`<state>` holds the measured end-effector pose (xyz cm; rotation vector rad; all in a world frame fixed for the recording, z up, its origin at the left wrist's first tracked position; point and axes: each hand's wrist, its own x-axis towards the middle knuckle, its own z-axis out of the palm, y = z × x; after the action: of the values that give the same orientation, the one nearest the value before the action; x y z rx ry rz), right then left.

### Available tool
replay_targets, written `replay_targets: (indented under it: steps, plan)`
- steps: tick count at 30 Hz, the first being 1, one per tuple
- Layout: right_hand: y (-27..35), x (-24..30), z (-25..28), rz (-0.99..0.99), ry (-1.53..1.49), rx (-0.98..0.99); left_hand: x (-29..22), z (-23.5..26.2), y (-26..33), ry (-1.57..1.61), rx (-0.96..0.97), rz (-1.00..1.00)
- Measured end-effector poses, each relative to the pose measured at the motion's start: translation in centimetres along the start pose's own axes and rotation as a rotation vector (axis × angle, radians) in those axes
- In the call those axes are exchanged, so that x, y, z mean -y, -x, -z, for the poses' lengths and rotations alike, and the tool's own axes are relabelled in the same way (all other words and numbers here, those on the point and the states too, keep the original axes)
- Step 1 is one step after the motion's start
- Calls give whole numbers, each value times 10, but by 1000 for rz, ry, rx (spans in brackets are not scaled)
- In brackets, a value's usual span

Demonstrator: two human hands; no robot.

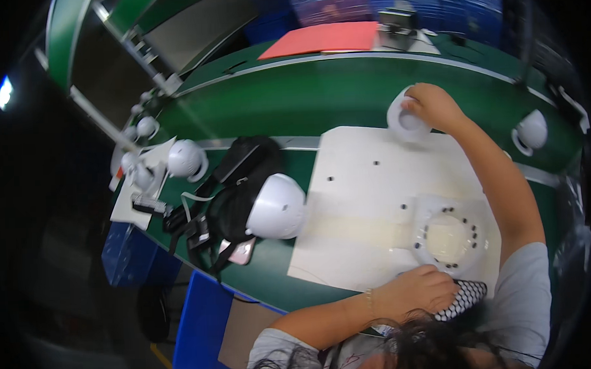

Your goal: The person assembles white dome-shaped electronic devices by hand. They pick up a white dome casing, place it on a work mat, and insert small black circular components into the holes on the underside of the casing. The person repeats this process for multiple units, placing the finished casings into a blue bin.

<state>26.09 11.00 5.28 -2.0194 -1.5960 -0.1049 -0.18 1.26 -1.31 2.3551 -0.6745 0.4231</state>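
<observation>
Several small white rounded pieces [147, 126] stand at the far left of a green workbench [266, 267], some of them near a sheet of white paper [128, 206] that reaches the bench's edge. Just right of the paper is a larger white ball-shaped piece [184, 159] with a ring-like foot. Below the bench, a blue bin [196, 318] shows its tall side.

Next comes a black bag [249, 157] with loose straps, and a smooth white dome [277, 208] lies against its right side. A pink flat object [240, 251] lies just below them, near the front edge.

In the middle, a large cream board [348, 215] covers much of the bench, dotted with a few small dark spots. Behind it, on a raised ledge, lies a red sheet [323, 39].

The person's left hand [419, 291] rests low at the board's near edge, its fingers against a black-and-white patterned item [465, 297]; whether they grip it, I cannot tell. At the board's far edge, the right hand [431, 105] is closed on a white cup-shaped shell [399, 119], its round opening partly visible beside the thumb.

Nearer the person, a pale ring [467, 258] set with dark pegs sits on the board's right part. Farthest right, another white shell [533, 130] stands on the bench, well apart from the board.
</observation>
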Motion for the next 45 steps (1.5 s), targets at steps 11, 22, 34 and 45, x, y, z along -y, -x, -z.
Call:
replay_targets:
  steps: [11,22,34,45]
  plan:
    - [201,22,92,-371,-1012,67,-19,3,-4,-51,-240,74]
    - [229,26,85,-105,-595,-19,-21,1,-10,52,-388,201]
    - [260,68,78,603,-270,-202,-23,3,-11,13,-451,223]
    - [262,64,78,731,-245,-154,-22,3,-8,-24,-486,243]
